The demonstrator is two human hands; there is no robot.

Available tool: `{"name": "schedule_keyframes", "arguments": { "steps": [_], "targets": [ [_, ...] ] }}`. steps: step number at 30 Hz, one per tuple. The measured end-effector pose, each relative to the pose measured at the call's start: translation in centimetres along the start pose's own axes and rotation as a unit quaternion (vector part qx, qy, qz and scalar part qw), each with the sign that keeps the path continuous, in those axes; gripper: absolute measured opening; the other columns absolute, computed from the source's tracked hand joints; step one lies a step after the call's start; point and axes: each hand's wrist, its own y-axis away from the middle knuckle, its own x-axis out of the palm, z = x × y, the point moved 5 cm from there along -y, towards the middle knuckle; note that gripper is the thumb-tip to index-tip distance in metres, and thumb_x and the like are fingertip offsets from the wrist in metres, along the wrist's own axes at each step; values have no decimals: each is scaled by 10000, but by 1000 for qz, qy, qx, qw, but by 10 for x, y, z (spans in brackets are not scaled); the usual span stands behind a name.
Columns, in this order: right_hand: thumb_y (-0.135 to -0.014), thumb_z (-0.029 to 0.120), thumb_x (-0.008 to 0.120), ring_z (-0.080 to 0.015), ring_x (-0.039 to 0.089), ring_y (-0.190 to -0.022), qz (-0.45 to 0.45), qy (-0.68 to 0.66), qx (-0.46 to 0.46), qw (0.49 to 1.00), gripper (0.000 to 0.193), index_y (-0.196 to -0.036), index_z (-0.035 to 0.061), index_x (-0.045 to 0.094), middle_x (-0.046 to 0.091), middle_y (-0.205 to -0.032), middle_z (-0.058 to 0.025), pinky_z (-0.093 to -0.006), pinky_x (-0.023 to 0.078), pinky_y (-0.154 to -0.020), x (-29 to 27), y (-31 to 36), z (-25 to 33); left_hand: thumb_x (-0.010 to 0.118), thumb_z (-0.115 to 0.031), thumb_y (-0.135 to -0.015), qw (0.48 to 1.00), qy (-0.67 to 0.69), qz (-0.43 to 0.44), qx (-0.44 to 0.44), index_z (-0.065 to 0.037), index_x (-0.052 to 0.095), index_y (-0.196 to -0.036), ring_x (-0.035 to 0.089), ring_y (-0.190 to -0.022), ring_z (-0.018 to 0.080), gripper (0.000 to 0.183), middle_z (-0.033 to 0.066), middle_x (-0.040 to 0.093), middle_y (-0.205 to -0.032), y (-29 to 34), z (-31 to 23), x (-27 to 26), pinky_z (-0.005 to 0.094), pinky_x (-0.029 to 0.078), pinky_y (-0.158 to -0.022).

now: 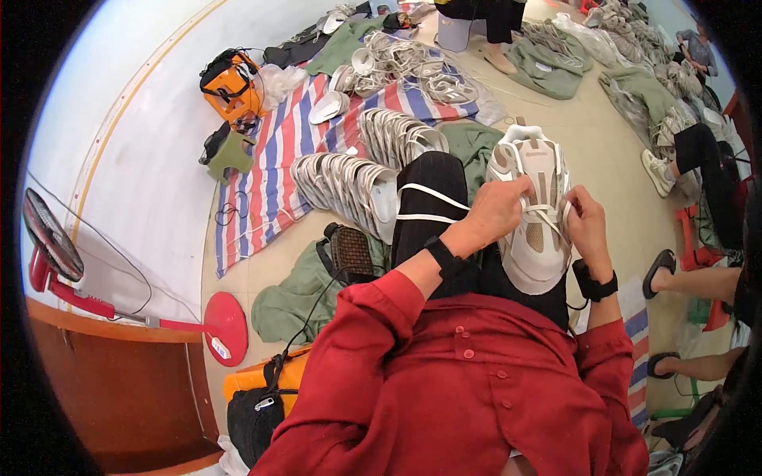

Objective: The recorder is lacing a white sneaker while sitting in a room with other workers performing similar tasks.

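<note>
1. Supports a white-and-beige sneaker (pixel 536 255) at the knee end of the black trousers (pixel 429 174), over the right thigh, toe toward the red shirt (pixel 468 381) and opening away.
2. Pinches a white lace (pixel 425 216) between thumb and fingers of the left hand (pixel 494 213), at the left edge of the sneaker's throat; trails part of it across the left thigh.
3. Grips lace at the throat's right edge in the fingertips of the right hand (pixel 587 228), with the other fingers curled.
4. Wears a dark band on each wrist.
5. Has two nested rows of pale shoes (pixel 341 190) just beyond the left knee, along the right edge of a striped sheet (pixel 274 170), and a loose shoe pile (pixel 397 63) near its far edge.
6. Has a green cloth (pixel 278 297) on the floor beyond the sheet's near edge, bearing a black mesh item (pixel 353 252) at its right edge.
</note>
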Motion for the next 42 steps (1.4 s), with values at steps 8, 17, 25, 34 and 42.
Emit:
{"name": "schedule_keyframes", "arguments": {
  "steps": [8,17,25,34,42],
  "targets": [
    [-841,64,540,-163,490,-552,0,-52,52,997,57,-835,20,505,492,-597,-96,-318,398,-524,4,3,-14,467,19,-751,999,-5,-9,36,-79,568,-934,596,-739,427,231,229,588,-714,-1,0,1,479,468,-644],
    [-804,8,536,-227,521,-542,76,-187,33,979,48,-821,15,492,504,-596,-144,-339,414,-537,3,-4,-26,469,36,-739,998,-14,37,54,-76,560,-948,613,-754,414,254,206,628,-782,0,0,4,461,488,-650],
    [-776,25,516,-411,576,-645,26,23,-68,997,68,-844,31,520,574,-679,-213,-456,451,-575,-1,-7,12,522,2,-742,990,-79,94,71,-45,564,-923,607,-741,422,191,218,622,-755,-14,0,7,485,475,-641],
    [-798,34,515,-313,567,-589,62,-75,4,995,30,-817,12,517,558,-646,-177,-383,455,-564,-4,-1,-8,459,32,-745,989,-16,117,86,-73,552,-1007,611,-794,428,297,220,622,-796,-7,3,6,466,488,-694],
    [-829,32,490,-187,508,-574,58,-54,10,997,55,-850,6,534,541,-660,-128,-301,417,-547,-6,3,-5,467,21,-755,988,-16,125,88,-58,517,-1001,592,-775,454,263,257,604,-774,-4,5,10,521,460,-677]
  ]
}}
